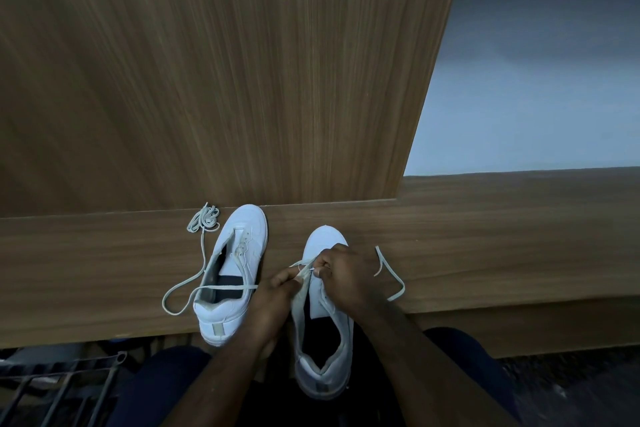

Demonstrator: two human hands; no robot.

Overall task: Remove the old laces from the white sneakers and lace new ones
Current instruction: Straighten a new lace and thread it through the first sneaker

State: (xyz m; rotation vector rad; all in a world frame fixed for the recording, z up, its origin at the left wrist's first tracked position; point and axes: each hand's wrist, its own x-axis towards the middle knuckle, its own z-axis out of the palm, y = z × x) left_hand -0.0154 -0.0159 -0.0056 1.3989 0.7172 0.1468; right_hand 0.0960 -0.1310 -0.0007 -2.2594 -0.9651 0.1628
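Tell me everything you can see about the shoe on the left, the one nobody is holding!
The left sneaker is white and looks like smooth leather, with a grey patch on its heel. It lies flat on the wooden ledge, toe pointing away and heel poking over the near edge. Its eyelets are empty and the dark inside shows. A loose pale lace drapes across its opening and trails off to the left. Neither hand touches it.

Wooden ledge (485,246) under two white sneakers (235,270), loose lace (204,222).
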